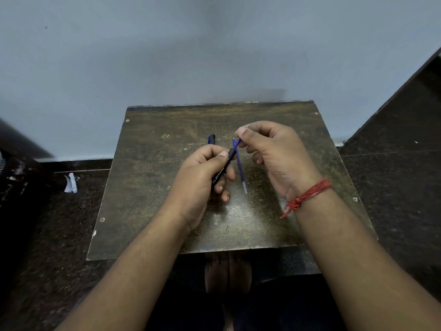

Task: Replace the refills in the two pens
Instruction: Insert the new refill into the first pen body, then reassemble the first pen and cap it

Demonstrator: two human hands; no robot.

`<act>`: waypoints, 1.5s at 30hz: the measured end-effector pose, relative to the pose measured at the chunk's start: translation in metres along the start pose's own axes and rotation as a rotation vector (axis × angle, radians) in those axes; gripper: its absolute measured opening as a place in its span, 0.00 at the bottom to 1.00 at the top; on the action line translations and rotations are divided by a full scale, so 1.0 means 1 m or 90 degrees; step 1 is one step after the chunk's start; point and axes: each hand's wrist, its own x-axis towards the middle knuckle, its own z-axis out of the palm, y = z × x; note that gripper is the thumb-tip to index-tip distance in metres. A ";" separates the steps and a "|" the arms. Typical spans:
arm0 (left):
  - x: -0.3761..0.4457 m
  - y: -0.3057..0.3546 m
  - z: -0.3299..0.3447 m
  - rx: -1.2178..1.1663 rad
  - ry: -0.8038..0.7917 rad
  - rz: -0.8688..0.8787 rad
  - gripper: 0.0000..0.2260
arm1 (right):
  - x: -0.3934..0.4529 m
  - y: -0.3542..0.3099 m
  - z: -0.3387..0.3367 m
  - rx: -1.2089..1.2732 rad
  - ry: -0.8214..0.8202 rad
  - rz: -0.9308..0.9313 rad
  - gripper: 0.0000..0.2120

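Above a worn brown table, the left hand gripped a black pen barrel with white lettering. The right hand pinched a thin blue refill entering the barrel's mouth. A second blue refill and a capped pen lay on the table.

Reaching forward with both bare forearms from the near edge, wrists converging toward the middle. Curling the left hand closed, thumb lying along the top, fingers tucked under. Raising the right hand slightly higher, pinching thumb against forefinger, remaining fingers folding loosely, palm turning inward.
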 end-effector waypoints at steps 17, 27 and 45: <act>0.002 -0.001 -0.003 -0.009 0.039 0.012 0.07 | 0.010 -0.003 -0.051 -0.416 0.264 -0.080 0.04; 0.003 -0.002 -0.002 0.004 0.042 0.021 0.07 | 0.008 0.005 -0.040 -0.756 0.148 -0.026 0.07; 0.004 -0.003 -0.002 0.030 0.042 0.016 0.07 | 0.000 -0.008 -0.016 -0.154 0.114 -0.022 0.04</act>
